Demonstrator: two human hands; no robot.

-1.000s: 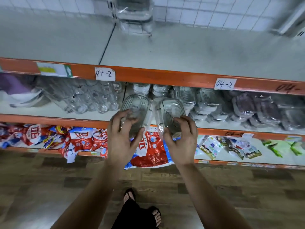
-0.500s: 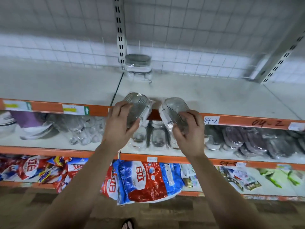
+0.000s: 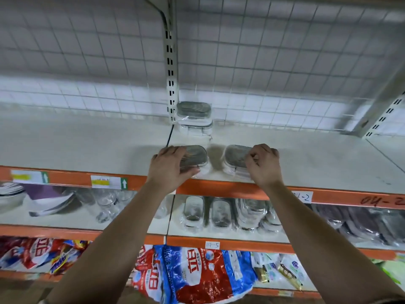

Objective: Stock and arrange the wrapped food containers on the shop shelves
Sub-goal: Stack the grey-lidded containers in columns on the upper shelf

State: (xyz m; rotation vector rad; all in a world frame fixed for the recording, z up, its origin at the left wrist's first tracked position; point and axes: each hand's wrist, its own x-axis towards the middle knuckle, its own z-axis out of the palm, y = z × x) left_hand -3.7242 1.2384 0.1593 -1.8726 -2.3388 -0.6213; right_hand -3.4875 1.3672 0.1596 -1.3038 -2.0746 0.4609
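Wrapped food containers: two clear oval lidded tubs in crinkly film, one in each hand, side by side with a gap between them, at the front of the top shelf just behind its orange rail
Left container: lying flat with the ribbed lid up; I cannot tell whether its base is fully down on the board
Right container: level with the left one, lid up, its right end hidden under the fingers
Left hand: grip closed round the near left end of the left container, fingers over the lid, thumb at its front side
Right hand: grip curled on the right end of the right container, knuckles bent
Top shelf: pale board, orange front rail
Back stack: more wrapped tubs piled beside the white slotted upright, well behind the two being held
Wire grid: white mesh panel behind the shelf
Middle shelf: further wrapped oval tubs below the hands, clear drinking glasses to their left
Printed bags: red, blue and white, on the lowest level in view
Paper tag: handwritten, on the orange rail, partly covered by the right forearm
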